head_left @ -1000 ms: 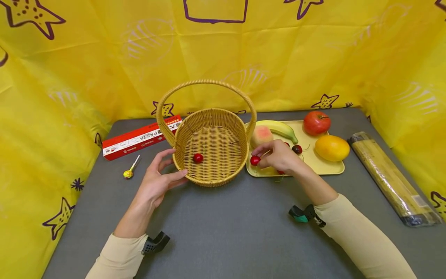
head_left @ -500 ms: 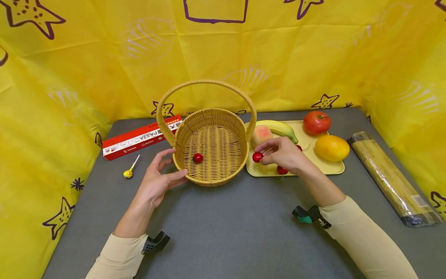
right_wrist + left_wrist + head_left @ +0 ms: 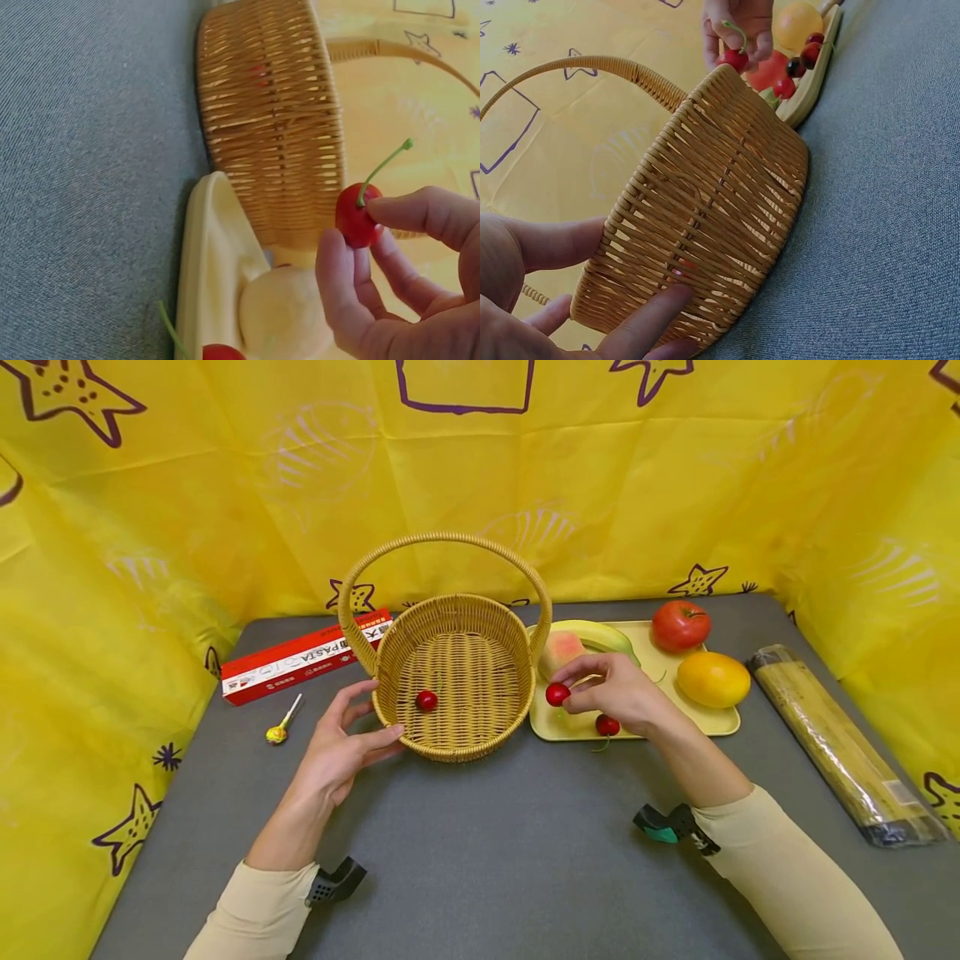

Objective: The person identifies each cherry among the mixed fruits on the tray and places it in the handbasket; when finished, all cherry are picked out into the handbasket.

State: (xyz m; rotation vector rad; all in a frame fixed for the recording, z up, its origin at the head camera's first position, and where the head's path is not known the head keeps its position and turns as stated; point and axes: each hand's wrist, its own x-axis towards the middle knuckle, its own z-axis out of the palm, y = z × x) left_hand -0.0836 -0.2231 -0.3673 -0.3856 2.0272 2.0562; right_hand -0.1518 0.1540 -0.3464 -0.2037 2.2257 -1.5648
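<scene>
My left hand [image 3: 348, 747] holds the near left side of a round wicker basket [image 3: 457, 752] with a tall arched handle. Its thumb lies at the rim, and a fingertip presses the outer wall in the left wrist view. Inside the basket sits one red cherry [image 3: 426, 701]. Thumb and fingers of my right hand [image 3: 618, 693] pinch another cherry [image 3: 358, 215] by its body, green stem sticking up, over the left part of a cream tray [image 3: 558, 731]. Near the tray's front edge is a cherry [image 3: 607, 725] with its stem; more cherries [image 3: 810, 55] show in the left wrist view.
On the tray are a peach [image 3: 561, 652], a banana [image 3: 600, 635], a round red fruit [image 3: 680, 627] and a mango [image 3: 713, 679]. A red pasta box [image 3: 300, 660] and a lollipop [image 3: 277, 732] lie left of the basket. A wrapped bamboo roll [image 3: 840, 743] lies far right.
My right hand, with the pinched cherry, has shifted slightly right and back, uncovering the cherry at the tray's front edge. The left hand and basket have stayed in place.
</scene>
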